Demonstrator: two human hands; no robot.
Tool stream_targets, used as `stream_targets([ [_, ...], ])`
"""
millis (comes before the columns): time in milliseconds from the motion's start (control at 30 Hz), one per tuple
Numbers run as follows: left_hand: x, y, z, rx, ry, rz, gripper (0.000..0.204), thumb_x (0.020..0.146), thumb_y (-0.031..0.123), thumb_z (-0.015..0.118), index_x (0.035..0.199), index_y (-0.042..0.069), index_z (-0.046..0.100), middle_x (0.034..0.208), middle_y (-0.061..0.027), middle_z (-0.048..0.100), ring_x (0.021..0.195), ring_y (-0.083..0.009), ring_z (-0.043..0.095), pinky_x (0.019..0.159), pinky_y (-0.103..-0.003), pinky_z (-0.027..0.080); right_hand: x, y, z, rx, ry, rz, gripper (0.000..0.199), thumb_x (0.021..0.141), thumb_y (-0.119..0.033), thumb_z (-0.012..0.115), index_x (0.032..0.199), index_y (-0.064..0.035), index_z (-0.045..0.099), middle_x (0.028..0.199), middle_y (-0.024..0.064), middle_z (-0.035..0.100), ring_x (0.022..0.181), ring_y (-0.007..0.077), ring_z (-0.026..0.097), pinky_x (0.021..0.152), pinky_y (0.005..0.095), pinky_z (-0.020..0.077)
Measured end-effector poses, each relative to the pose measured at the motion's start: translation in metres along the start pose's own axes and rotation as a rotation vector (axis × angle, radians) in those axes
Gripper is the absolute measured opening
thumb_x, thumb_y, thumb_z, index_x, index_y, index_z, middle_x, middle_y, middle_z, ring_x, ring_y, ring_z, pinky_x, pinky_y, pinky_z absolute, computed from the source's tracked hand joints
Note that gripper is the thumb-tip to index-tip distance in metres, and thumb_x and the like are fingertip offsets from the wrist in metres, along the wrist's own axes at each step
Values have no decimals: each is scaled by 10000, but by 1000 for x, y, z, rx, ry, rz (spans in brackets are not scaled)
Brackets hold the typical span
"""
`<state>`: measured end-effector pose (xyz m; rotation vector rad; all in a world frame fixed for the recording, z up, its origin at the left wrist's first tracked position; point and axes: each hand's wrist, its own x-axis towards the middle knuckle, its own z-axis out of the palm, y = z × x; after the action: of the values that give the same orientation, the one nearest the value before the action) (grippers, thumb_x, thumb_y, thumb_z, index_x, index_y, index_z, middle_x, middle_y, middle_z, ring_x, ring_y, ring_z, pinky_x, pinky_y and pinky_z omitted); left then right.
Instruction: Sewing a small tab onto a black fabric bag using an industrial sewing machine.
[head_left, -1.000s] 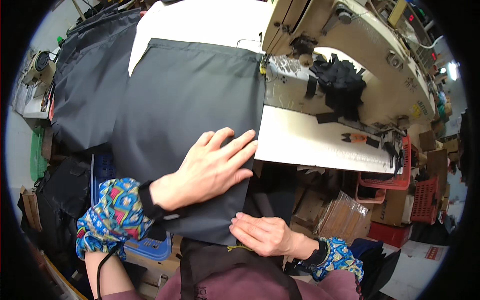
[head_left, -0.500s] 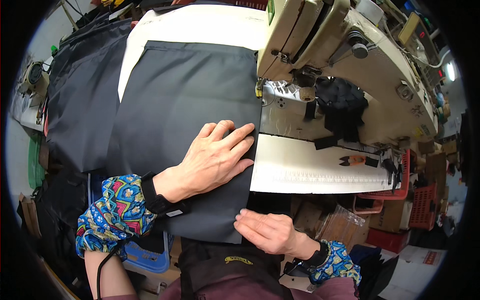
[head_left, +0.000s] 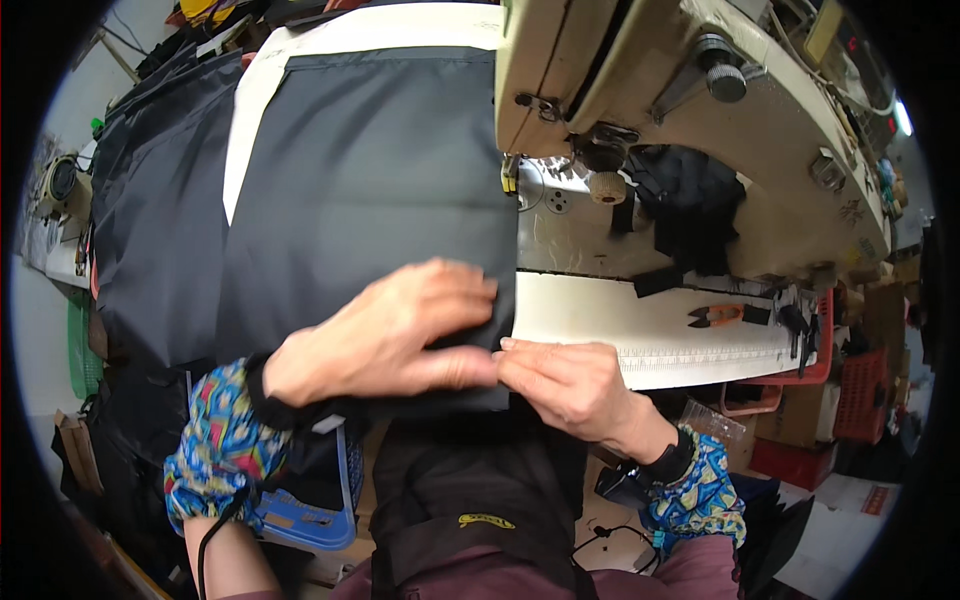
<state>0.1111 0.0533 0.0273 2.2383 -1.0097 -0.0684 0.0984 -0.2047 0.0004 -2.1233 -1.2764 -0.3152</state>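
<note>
At a white sewing table [head_left: 570, 310], a dark cloth panel [head_left: 370, 180] spreads leftward, its right edge meeting the presser foot [head_left: 510, 175]. A person's left hand [head_left: 385, 330], slightly blurred, lies palm down on the panel, fingers loose and gripping nothing; beside its thumb, the right hand [head_left: 570, 390] appears to pinch the cloth's edge between bunched fingertips. Farther right rest orange-handled snips [head_left: 716, 316]. Careful handling likely calls for light, flat pressure on the left and a straight, untugged edge on the right.
</note>
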Motion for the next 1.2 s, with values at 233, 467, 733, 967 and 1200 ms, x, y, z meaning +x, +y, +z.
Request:
stream_targets([
  [233,-21,20,29,325,118,62,528,674,0,685,1199,-54,673,1267,-197,671,1254,-350,618,1037,-425,534,13,25,6,-72,51,-57,209,800,-61,663,997,-57,732,1011,113,756,964,233,753,770,325,618],
  [467,0,-5,26,334,196,34,380,739,-50,664,1117,-49,709,1223,-183,700,1208,-325,653,986,-385,565,-4,32,-14,-239,77,114,320,787,-42,679,1104,-54,719,1116,95,723,1120,282,677,801,371,552],
  [733,23,-35,4,314,166,39,404,725,-92,654,1123,-48,711,1248,-182,689,1244,-333,626,998,-400,555,1,62,-40,-655,9,423,310,856,-113,712,1154,-27,695,1246,127,600,1228,338,531,1008,479,434],
  [967,19,-12,17,434,356,-14,399,715,-98,657,1108,-39,700,1096,-158,721,1055,-338,683,919,-393,560,-14,-12,-13,-250,-147,205,472,852,-276,753,1202,29,668,1255,117,641,1213,278,582,1154,493,336],
  [1200,-49,86,61,-898,266,-944,239,989,103,659,1160,-61,686,899,-117,737,749,-156,723,622,-248,577,-33,-30,12,-121,23,-10,305,753,-105,695,1048,-40,740,1101,59,673,1047,207,630,979,401,507],
])
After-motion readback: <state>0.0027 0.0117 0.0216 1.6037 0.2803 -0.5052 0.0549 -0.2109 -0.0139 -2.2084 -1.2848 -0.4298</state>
